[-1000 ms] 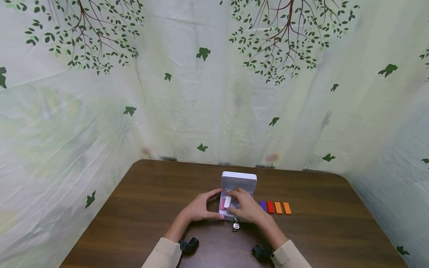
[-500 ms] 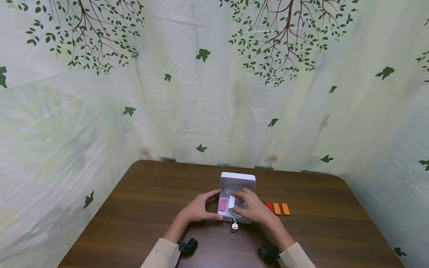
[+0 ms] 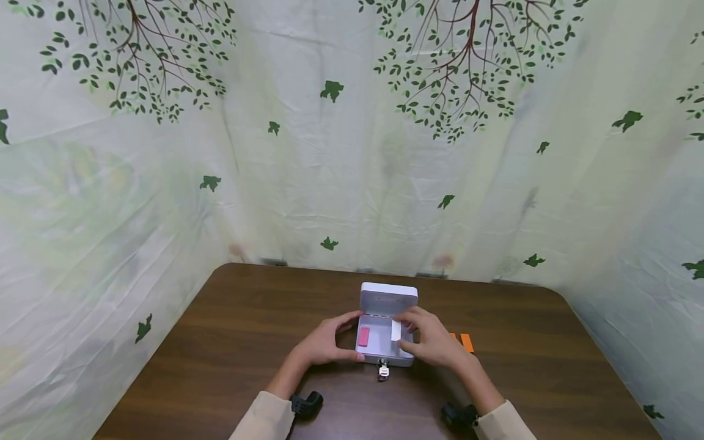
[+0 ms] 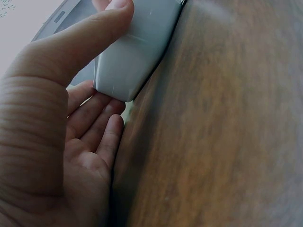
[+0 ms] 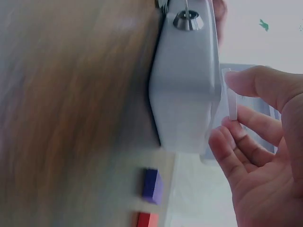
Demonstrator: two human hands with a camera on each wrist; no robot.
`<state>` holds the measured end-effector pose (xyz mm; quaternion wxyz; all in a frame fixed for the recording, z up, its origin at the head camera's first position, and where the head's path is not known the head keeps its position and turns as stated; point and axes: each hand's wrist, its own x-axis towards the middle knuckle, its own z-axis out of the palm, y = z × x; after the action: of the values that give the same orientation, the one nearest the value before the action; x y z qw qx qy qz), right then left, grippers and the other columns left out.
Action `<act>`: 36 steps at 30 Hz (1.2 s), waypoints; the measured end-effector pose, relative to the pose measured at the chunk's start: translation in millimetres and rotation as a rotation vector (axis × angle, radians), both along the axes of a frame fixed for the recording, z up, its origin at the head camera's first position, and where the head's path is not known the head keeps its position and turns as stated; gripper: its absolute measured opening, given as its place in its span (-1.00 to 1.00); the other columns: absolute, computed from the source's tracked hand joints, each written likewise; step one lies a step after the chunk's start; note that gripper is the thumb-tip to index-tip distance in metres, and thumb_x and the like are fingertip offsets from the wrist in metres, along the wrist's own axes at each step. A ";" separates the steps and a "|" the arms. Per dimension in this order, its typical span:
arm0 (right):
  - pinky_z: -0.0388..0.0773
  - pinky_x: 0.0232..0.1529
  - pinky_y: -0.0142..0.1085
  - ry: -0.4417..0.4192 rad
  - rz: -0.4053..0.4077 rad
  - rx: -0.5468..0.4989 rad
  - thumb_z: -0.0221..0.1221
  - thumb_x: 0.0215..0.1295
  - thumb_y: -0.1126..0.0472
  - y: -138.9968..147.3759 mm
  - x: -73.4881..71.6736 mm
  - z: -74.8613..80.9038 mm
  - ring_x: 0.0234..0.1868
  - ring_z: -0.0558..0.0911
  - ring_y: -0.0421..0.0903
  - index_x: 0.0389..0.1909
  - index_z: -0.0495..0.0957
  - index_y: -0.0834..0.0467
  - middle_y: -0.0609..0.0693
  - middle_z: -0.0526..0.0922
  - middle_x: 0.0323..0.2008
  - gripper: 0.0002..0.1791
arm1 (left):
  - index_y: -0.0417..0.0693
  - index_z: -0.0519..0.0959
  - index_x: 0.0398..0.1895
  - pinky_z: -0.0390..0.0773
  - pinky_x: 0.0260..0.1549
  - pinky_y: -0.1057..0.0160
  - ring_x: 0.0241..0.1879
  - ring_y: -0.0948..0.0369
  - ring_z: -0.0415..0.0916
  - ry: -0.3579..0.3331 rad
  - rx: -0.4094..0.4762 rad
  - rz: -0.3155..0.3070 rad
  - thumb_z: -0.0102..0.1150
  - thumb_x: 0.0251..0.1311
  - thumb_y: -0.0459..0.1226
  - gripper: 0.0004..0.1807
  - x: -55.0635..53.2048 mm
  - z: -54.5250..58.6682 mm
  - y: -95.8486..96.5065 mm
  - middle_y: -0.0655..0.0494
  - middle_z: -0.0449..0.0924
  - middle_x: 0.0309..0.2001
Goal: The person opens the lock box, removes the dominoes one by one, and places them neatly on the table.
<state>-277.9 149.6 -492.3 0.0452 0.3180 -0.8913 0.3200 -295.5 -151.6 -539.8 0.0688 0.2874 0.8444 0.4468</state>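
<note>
A small white metal lockbox (image 3: 379, 359) stands on the table, its lid (image 3: 388, 299) raised at the back. My left hand (image 3: 324, 342) grips the box's left end, thumb at the front corner and fingers at the back one. Inside, at the left, lies a pink block (image 3: 363, 337). Between thumb and fingertips, my right hand (image 3: 434, 342) pinches a white block (image 3: 396, 330) over the right part of the box. The right wrist view shows this white block (image 5: 231, 101) on edge, level with the box's rim. Keys (image 3: 383, 371) hang from the front lock (image 5: 188, 21).
Right of the box, two orange blocks (image 3: 466, 342) show past my right hand. A purple block (image 5: 152, 186) and a red block (image 5: 147, 220) lie there too, hidden in the head view. A leaf-printed curtain (image 3: 352, 153) hangs behind the brown table (image 3: 247, 305).
My right hand has moved rightward with the white block, from beside the pink block to the box's right side. The pink block now shows fully. My left hand stays on the box.
</note>
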 end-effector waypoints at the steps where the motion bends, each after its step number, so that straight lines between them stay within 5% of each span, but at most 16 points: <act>1: 0.71 -0.16 -0.21 0.003 0.002 -0.003 0.43 0.22 0.18 2.4 -0.3 0.0 -0.16 0.65 -0.10 0.18 0.63 0.17 -0.05 0.61 -0.05 -0.50 | 0.15 0.30 0.55 0.42 0.43 -0.02 0.43 0.08 0.42 -0.001 -0.005 0.002 0.58 -0.03 0.14 0.05 0.1 -0.1 -0.1 0.18 0.36 0.50; 16: 0.74 -0.06 -0.13 0.002 0.018 -0.072 0.43 0.23 0.21 29.9 1.1 10.4 -0.11 0.73 -0.03 0.18 0.61 0.19 -0.03 0.61 -0.01 -0.51 | 0.15 0.29 0.55 0.40 0.45 -0.03 0.44 0.09 0.40 -0.006 -0.006 0.000 0.58 -0.03 0.13 0.06 -0.3 0.7 -0.2 0.19 0.35 0.51; 36: 0.72 0.01 -0.13 -0.046 -0.069 -0.058 0.44 0.20 0.21 58.5 3.0 14.6 -0.09 0.66 -0.14 0.12 0.63 0.02 -0.18 0.61 -0.06 -0.56 | 0.20 0.29 0.56 0.39 0.45 -0.03 0.45 0.11 0.39 -0.018 -0.036 0.021 0.57 -0.05 0.18 0.07 0.0 0.5 -0.6 0.22 0.33 0.52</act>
<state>-274.8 208.1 -477.7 0.0452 0.2781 -0.8929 0.3513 -295.5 -152.2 -539.3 0.0770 0.2731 0.8545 0.4350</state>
